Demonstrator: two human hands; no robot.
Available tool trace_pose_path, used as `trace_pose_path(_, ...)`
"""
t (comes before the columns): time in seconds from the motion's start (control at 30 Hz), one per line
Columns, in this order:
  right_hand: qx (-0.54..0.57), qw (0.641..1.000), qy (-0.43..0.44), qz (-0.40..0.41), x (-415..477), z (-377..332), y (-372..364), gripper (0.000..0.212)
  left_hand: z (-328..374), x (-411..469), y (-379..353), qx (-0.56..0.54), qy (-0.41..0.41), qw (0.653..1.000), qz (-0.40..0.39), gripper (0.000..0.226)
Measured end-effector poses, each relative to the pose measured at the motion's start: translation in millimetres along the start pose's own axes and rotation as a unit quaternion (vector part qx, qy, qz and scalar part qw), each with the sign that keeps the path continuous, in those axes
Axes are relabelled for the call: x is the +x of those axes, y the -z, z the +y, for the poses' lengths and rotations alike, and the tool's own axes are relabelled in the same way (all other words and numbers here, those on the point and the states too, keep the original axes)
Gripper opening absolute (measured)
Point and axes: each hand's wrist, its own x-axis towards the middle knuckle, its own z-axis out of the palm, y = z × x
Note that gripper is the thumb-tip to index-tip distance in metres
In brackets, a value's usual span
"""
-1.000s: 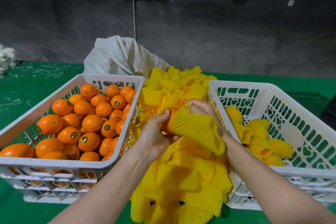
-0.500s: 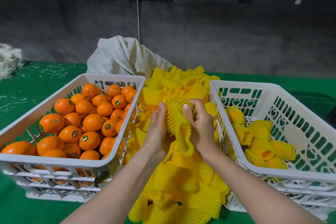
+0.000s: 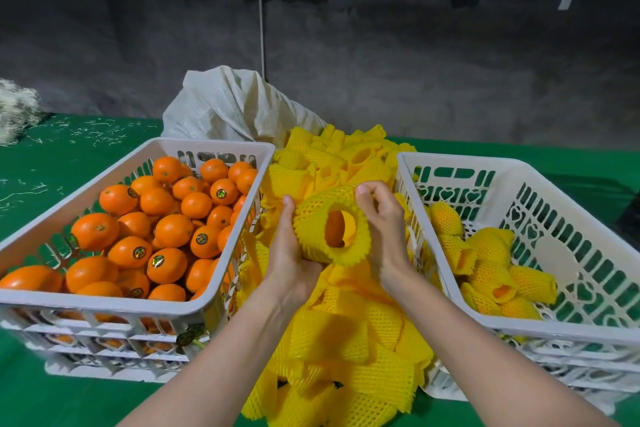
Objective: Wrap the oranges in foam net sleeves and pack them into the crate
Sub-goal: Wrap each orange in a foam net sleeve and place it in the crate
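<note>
The left hand (image 3: 287,255) and right hand (image 3: 385,230) held a foam net sleeve (image 3: 310,229) with an orange (image 3: 335,229) inside.
Fingers (image 3: 363,189) of both curled round the yellow sleeve, near the table's (image 3: 52,402) front edge.

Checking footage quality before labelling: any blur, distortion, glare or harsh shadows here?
Head view: left hand, right hand and sleeved orange sharp; wide-angle lens bows the crate rims; even light, no harsh glare, soft shadow on the sleeve pile; back wall dim.

Two white crates (image 3: 86,302), two hands (image 3: 287,253), one sack (image 3: 225,104); oranges (image 3: 166,229) and sleeves (image 3: 346,333) beyond counting.
</note>
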Motion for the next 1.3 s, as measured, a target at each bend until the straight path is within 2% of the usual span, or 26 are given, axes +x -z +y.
trace_pose_path(0.13,0.068,0.995,-0.064,-0.024,0,8,-6,0.029,1,-2,-3,0.006,0.017,1.0,-0.018,0.056)
trace_pose_path(0.23,0.07,0.992,-0.094,-0.036,-6,12,-9,0.03,5,-3,-6,0.028,0.012,1.0,0.0,0.06)
trace_pose_path(0.33,0.068,0.979,-0.186,-0.046,-6,21,-14,0.037,8,-1,-8,0.124,-0.082,0.986,0.082,0.033)
trace_pose_path(0.37,0.085,0.968,-0.232,-0.05,-5,24,-16,0.031,9,0,-8,0.197,-0.146,0.964,0.103,0.035)
trace_pose_path(0.4,0.116,0.956,-0.266,-0.041,-6,23,-17,0.03,9,0,-5,0.289,-0.222,0.924,0.114,0.043)
trace_pose_path(0.47,0.149,0.945,-0.291,-0.021,-8,24,-21,0.041,7,2,0,0.422,-0.351,0.827,0.118,0.052)
trace_pose_path(0.5,0.159,0.94,-0.303,-0.019,-9,24,-22,0.046,7,3,2,0.444,-0.391,0.796,0.128,0.053)
trace_pose_path(0.57,0.215,0.916,-0.337,-0.044,-12,24,-22,0.055,7,5,3,0.431,-0.437,0.777,0.14,0.052)
trace_pose_path(0.67,0.282,0.884,-0.361,-0.091,-14,20,-23,0.061,5,8,-2,0.405,-0.454,0.779,0.154,0.049)
trace_pose_path(0.7,0.288,0.881,-0.363,-0.09,-14,19,-23,0.058,4,9,-3,0.39,-0.445,0.791,0.158,0.05)
trace_pose_path(0.83,0.353,0.856,-0.373,-0.059,-8,11,-21,0.037,5,11,-3,0.273,-0.335,0.887,0.162,0.053)
trace_pose_path(0.93,0.369,0.839,-0.391,-0.085,-6,10,-15,0.041,13,21,4,0.267,-0.216,0.929,0.14,0.044)
trace_pose_path(1.0,0.378,0.833,-0.391,-0.099,-6,10,-12,0.043,16,23,6,0.286,-0.168,0.936,0.121,0.037)
trace_pose_path(1.07,0.39,0.827,-0.391,-0.104,-6,13,-11,0.043,15,21,5,0.301,-0.154,0.936,0.095,0.036)
trace_pose_path(1.3,0.39,0.826,-0.389,-0.123,-9,21,-7,0.037,13,11,6,0.361,-0.181,0.914,0.045,0.049)
